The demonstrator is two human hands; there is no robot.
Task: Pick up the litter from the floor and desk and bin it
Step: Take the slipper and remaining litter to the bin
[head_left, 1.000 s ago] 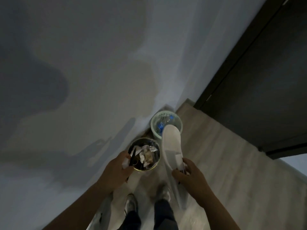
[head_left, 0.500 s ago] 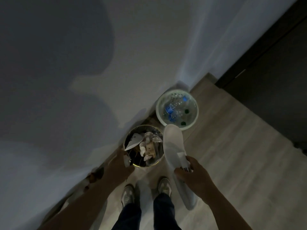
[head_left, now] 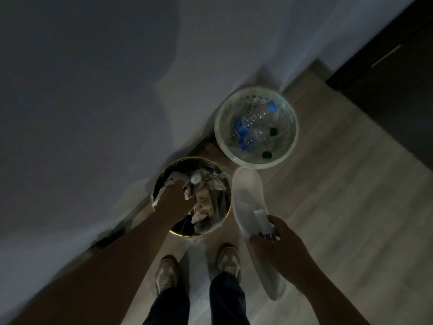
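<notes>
Crumpled white paper [head_left: 174,178] in gold-rimmed bin [head_left: 192,157], right hand [head_left: 283,249] gripping white dustpan [head_left: 248,193]

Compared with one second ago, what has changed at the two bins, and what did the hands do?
The left hand moved forward from the near rim of the gold-rimmed bin to over its opening, among the paper litter; whether it has released what it held is unclear. Unchanged: the right hand grips the white long object beside that bin, and the clear bin of bottles stands behind.

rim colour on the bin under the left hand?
Gold rim on the round dark litter bin; head view shows it.
</notes>
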